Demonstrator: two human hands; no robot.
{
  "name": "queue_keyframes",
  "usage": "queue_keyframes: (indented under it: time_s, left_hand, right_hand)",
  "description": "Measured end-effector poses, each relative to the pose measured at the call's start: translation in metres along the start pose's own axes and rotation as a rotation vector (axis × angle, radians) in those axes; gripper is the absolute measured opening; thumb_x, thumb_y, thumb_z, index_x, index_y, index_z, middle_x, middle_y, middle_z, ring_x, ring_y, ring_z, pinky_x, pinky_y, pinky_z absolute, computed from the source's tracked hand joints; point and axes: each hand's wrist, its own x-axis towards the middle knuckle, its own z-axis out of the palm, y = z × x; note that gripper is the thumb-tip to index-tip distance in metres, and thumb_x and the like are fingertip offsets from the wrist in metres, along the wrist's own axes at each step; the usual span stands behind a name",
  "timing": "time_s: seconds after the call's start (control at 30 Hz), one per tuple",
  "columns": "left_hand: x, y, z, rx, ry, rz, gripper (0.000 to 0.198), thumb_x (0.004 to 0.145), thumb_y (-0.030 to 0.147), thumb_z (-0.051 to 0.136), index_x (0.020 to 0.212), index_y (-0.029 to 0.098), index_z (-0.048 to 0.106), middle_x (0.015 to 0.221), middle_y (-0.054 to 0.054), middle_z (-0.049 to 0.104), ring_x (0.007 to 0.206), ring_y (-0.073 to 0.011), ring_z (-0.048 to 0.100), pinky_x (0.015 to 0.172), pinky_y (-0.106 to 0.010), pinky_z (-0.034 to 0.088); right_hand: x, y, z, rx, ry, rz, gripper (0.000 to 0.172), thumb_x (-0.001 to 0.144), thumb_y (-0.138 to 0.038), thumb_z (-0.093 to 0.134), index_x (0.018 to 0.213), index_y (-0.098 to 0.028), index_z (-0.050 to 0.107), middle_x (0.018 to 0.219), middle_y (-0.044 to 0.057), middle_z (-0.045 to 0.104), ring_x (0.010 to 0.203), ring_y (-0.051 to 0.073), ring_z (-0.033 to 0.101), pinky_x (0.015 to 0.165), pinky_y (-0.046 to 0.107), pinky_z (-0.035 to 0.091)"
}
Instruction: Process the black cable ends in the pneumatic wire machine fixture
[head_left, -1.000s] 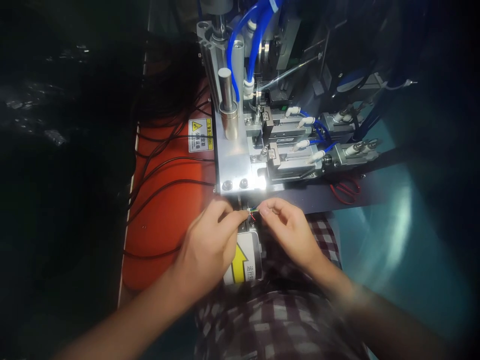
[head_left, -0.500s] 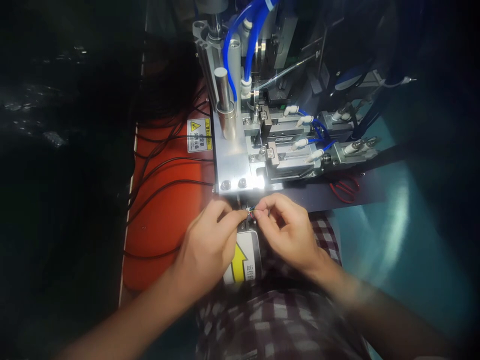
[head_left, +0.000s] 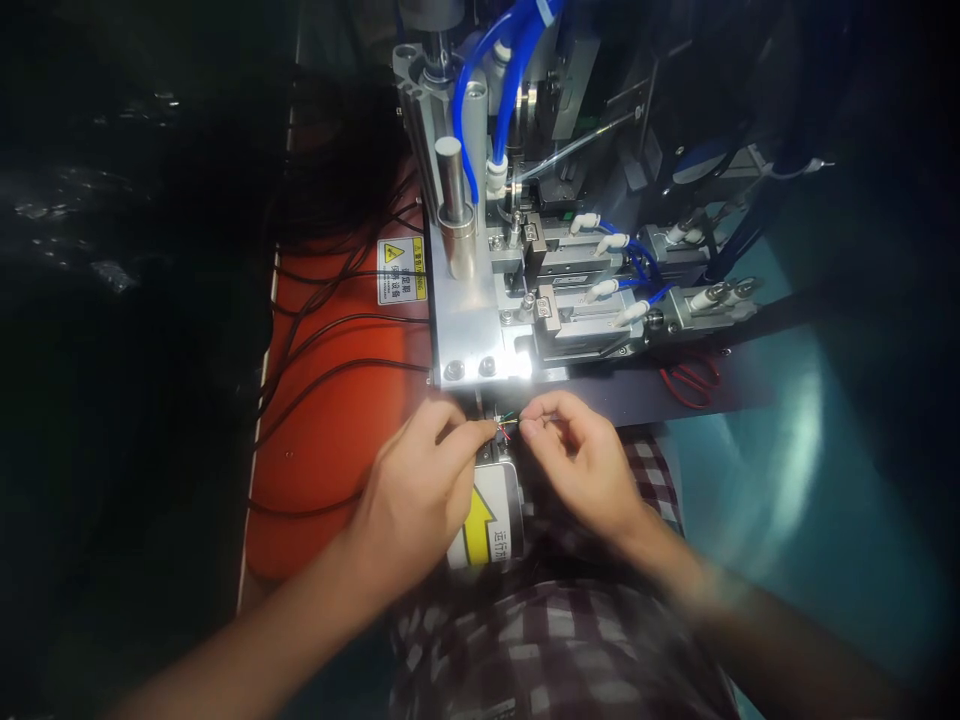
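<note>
Thin coloured wires (head_left: 505, 424), among them green, yellow and red, fan out to the right from my left hand's fingertips. My left hand (head_left: 416, 465) is closed, its thumb and forefinger pinching these wires at their left end. Whatever they join there is hidden by the fingers. My right hand (head_left: 581, 455) is closed too, with thumb and forefinger together at the tip of the yellow wire. Just beneath the fingertips runs a narrow metal track (head_left: 491, 445), and below it is a white label (head_left: 495, 515) bearing a yellow arrow.
Beyond my hands stands a metal machine (head_left: 469, 330) with blue air tubes (head_left: 517, 80) and small cylinders (head_left: 585, 325). Black cables (head_left: 337, 365) cross the orange surface (head_left: 337, 430) at left. Red-handled scissors or pliers (head_left: 690, 382) lie at right.
My right hand has shifted slightly to the right, away from my left fingertips. More of the spread coloured wires now shows between the hands. My left hand stays nearly still.
</note>
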Motion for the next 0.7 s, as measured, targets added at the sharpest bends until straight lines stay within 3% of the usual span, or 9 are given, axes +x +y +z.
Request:
queue_keyframes:
  time_s: [0.17,0.37,0.47,0.7]
  left_hand:
    - [0.002,0.001,0.0,0.004,0.006,0.007,0.027,0.085,0.002,0.048,0.099,0.012,0.069,0.079,-0.004,0.054,0.071,-0.0135,0.056,0.063,-0.025,0.051]
    - [0.002,0.002,-0.002,0.004,-0.01,0.011,0.024,0.084,0.003,0.051,0.098,0.01,0.069,0.079,-0.005,0.054,0.07,-0.0138,0.056,0.062,-0.026,0.051]
    - [0.002,0.002,-0.002,0.016,-0.002,0.011,0.025,0.085,0.004,0.05,0.098,0.012,0.069,0.079,-0.004,0.054,0.07,-0.0132,0.055,0.062,-0.025,0.051]
    - [0.003,0.003,-0.003,0.01,0.007,0.015,0.025,0.086,0.004,0.049,0.098,0.015,0.068,0.078,-0.003,0.054,0.07,-0.0128,0.055,0.062,-0.024,0.051]
  right_hand:
    - [0.007,-0.012,-0.002,0.249,-0.126,0.26,0.03,0.085,-0.037,0.056,0.063,-0.018,0.051,0.054,-0.006,0.04,0.045,0.007,0.03,0.04,0.022,0.022]
    - [0.009,-0.017,0.001,0.325,-0.137,0.334,0.025,0.08,-0.037,0.062,0.067,-0.017,0.053,0.05,-0.008,0.036,0.045,0.006,0.028,0.041,0.021,0.021]
    - [0.005,-0.015,0.003,0.237,-0.095,0.216,0.02,0.082,-0.032,0.06,0.071,-0.018,0.054,0.051,-0.008,0.037,0.045,0.007,0.031,0.041,0.022,0.025]
    - [0.007,0.001,0.0,-0.151,-0.006,-0.323,0.009,0.087,-0.018,0.053,0.078,-0.019,0.055,0.069,0.0,0.053,0.058,0.011,0.048,0.054,0.025,0.042]
